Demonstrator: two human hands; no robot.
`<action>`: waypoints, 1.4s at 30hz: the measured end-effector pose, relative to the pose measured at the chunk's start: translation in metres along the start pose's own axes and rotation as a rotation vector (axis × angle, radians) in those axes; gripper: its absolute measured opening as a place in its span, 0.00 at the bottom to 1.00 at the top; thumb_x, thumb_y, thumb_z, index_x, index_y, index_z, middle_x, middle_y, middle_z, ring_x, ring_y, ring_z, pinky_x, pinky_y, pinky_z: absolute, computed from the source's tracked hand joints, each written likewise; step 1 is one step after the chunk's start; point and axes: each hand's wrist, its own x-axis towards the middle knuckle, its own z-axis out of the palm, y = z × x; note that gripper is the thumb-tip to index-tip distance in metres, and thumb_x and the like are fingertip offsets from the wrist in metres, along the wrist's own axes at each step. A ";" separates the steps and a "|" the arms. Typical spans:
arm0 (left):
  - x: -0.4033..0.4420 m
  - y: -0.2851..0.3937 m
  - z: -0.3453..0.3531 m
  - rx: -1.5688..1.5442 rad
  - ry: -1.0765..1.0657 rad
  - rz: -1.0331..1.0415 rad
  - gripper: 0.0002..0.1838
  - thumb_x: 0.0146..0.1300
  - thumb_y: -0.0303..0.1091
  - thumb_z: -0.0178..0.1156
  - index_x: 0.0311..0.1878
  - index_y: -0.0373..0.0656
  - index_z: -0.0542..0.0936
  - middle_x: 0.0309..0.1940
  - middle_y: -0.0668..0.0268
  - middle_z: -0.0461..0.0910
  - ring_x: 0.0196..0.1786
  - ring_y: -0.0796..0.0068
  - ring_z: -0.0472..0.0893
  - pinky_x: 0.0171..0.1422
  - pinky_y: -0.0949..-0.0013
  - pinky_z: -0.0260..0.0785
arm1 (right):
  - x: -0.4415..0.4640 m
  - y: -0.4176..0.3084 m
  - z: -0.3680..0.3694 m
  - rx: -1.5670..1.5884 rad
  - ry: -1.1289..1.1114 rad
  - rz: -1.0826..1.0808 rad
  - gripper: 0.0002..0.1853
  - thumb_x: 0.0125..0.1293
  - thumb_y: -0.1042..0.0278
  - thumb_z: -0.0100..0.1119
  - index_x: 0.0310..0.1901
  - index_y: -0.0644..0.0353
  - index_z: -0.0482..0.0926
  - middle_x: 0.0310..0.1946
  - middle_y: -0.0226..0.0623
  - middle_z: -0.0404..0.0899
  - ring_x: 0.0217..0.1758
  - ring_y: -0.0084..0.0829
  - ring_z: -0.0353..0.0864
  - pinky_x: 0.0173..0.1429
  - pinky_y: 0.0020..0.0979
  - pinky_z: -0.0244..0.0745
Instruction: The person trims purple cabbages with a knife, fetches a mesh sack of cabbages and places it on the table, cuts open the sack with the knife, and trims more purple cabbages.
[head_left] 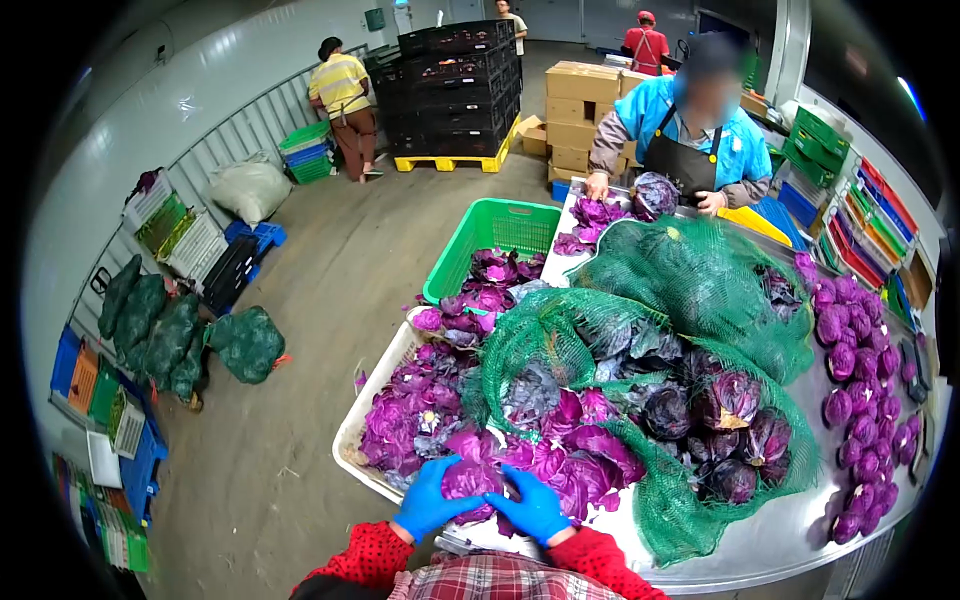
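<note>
Packing room, floor lvl: a steel tabletop (765,562) is crowded w/ red cabbage. Green netting (665,510) sprawls to the R of the worker's hands, btwn them and the rows of trimmed heads (860,420) along the far R side; dark untrimmed heads (730,400) sit in its folds. A bulging net bag (690,280) blocks much of the way to a co-worker (690,145) in blue top & dark apron, who has a hand (711,202) by another head (656,195). Loose leaves (585,465) pile up just beyond the worker's hands. At L, a white basket (352,440) brims w/ leaves, a green crate (510,228) behind it. Background: black crates (450,100) stacked on a yellow pallet (465,162), cardboard boxes (580,110), filled net sacks (245,345) on the floor.

Front ctr., near the tabletop's edge & close to the basket's R corner, a purple cabbage (465,482) is cupped btwn two blue-gloved hands. Left hand (428,505) wraps its L side, fingers curved around it; right hand (532,508) meets its R side, fingers reaching inward, tips against the lower R of the head, thumb raised apart. Underside hidden.
</note>
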 end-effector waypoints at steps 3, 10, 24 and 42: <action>0.005 0.004 -0.007 -0.140 -0.112 -0.156 0.52 0.41 0.59 0.77 0.66 0.40 0.69 0.59 0.49 0.72 0.61 0.54 0.75 0.65 0.58 0.68 | 0.006 0.012 0.014 0.270 -0.159 0.200 0.32 0.62 0.43 0.63 0.60 0.58 0.76 0.44 0.48 0.83 0.43 0.45 0.85 0.47 0.40 0.78; 0.000 -0.008 0.012 -0.316 0.044 -0.063 0.49 0.40 0.46 0.81 0.65 0.35 0.70 0.61 0.52 0.74 0.64 0.59 0.74 0.70 0.58 0.65 | 0.002 0.024 0.001 -0.195 -0.016 -0.171 0.16 0.67 0.53 0.54 0.44 0.56 0.81 0.37 0.45 0.83 0.38 0.49 0.84 0.40 0.45 0.78; 0.021 0.060 0.012 -1.765 -0.112 -0.321 0.39 0.64 0.58 0.52 0.72 0.42 0.61 0.68 0.55 0.65 0.70 0.56 0.67 0.74 0.48 0.59 | 0.005 -0.040 -0.074 0.570 0.167 -0.014 0.39 0.55 0.66 0.74 0.68 0.63 0.67 0.62 0.45 0.75 0.64 0.35 0.75 0.67 0.34 0.70; 0.016 0.089 0.015 -0.422 0.093 0.324 0.51 0.40 0.49 0.81 0.66 0.37 0.67 0.59 0.54 0.74 0.60 0.61 0.76 0.65 0.60 0.69 | -0.035 -0.018 -0.042 1.512 0.053 0.467 0.20 0.74 0.47 0.47 0.44 0.59 0.75 0.25 0.35 0.77 0.24 0.28 0.76 0.29 0.28 0.70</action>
